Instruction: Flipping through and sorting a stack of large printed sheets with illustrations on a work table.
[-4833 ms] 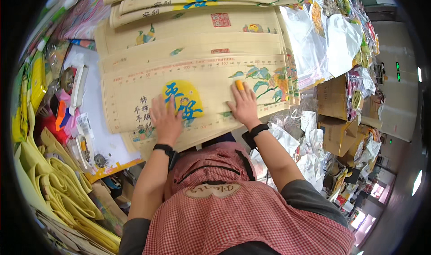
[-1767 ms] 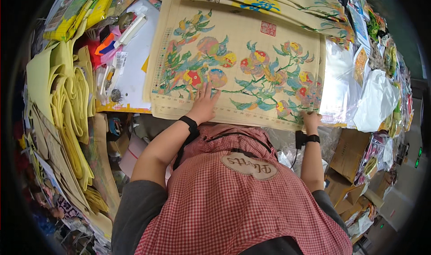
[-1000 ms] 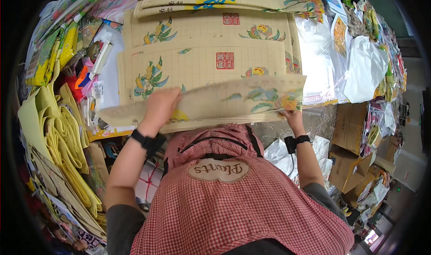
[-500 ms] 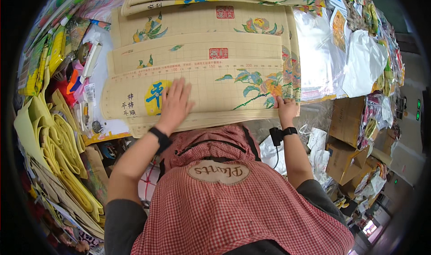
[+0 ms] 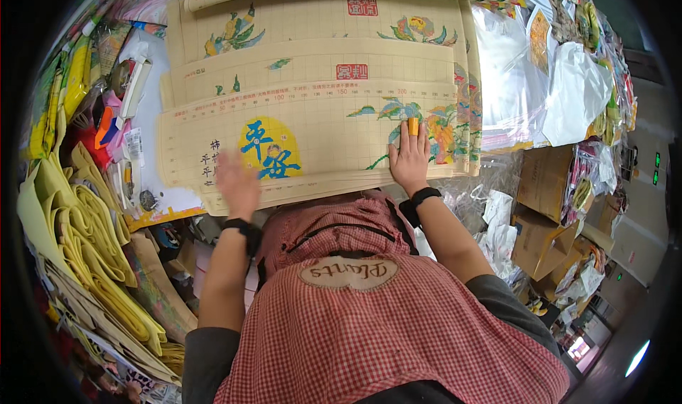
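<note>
A beige cross-stitch cloth (image 5: 327, 148) with a printed grid, a yellow disc with blue lettering and coloured flowers lies folded in front of me. My right hand (image 5: 410, 164) rests flat on its right part, fingers stretched out, with an orange band around one finger. Over the cloth's left part is my left hand (image 5: 239, 184), blurred by motion, its fingers seemingly extended and holding nothing. Behind the front fold, more layers of similar printed cloth (image 5: 312, 24) overlap.
Clear plastic sheets (image 5: 508, 77) and a white bag (image 5: 577, 95) lie to the right. Cardboard boxes (image 5: 543, 184) stand below them. Folded yellow material (image 5: 92, 240) fills the left side, beside a white board (image 5: 153, 56) holding small coloured items.
My right hand has left the cloth's right edge and moved left onto its surface, now flat. My left hand has slid left and nearer, uncovering the yellow disc. The cloth's front fold has shifted slightly.
</note>
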`<state>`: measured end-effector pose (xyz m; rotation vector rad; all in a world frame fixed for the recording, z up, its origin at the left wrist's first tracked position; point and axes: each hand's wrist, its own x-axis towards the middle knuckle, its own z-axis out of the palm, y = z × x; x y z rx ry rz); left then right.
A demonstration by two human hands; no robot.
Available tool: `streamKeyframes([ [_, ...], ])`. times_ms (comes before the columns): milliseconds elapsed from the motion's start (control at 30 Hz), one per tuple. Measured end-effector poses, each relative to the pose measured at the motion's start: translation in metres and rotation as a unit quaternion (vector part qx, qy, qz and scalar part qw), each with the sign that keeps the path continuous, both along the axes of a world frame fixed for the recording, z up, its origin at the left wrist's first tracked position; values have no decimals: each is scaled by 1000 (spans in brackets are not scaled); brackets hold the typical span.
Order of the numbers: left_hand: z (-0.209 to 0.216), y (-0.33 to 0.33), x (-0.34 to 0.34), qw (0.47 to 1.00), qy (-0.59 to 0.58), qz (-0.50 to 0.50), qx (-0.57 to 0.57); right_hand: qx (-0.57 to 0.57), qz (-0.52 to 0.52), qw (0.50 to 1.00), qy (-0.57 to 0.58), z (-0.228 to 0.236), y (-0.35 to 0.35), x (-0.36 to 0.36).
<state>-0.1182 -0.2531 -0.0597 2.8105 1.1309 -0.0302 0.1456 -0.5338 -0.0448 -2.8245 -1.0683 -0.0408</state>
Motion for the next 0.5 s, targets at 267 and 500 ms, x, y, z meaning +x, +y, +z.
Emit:
streamKeyframes([
  [267, -10, 82, -74, 838, -341, 373, -207, 60, -108, 955, 269, 42, 0, -10],
  [500, 55, 16, 15, 412, -427, 431, -680, 341, -293, 388, 804, 35, 9, -36],
])
